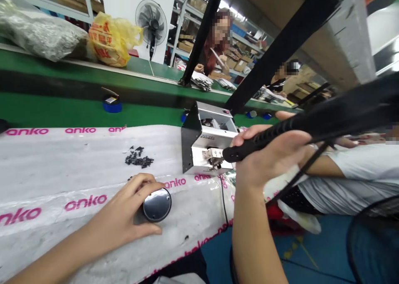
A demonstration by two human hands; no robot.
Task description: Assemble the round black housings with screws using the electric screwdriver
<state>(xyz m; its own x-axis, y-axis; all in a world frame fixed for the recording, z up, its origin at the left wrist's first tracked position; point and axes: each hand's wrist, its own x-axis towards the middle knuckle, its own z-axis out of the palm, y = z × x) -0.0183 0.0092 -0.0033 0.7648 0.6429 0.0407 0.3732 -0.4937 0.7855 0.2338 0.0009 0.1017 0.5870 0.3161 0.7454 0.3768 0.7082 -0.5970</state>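
Note:
My left hand [124,213] is curled around a round black object [157,205] with a glossy, disc-shaped top; its thumb and fingers lie on either side of it, over the plastic-covered table. In my right hand [268,163] is a black electric screwdriver [280,130], gripped along its body and slanting down to the left. The screwdriver's nose points at the front of a silver and black screw feeder [199,138], close to its small metal outlet block [213,154]. Whether the bit touches the outlet, I cannot tell.
Several small black pieces [139,158] lie in a pile on the printed plastic sheet [62,163]. A blue tape roll [112,105] sits on the green bench. A yellow bag [112,38] and a fan [151,24] are behind. Co-workers [215,47] are across and to the right.

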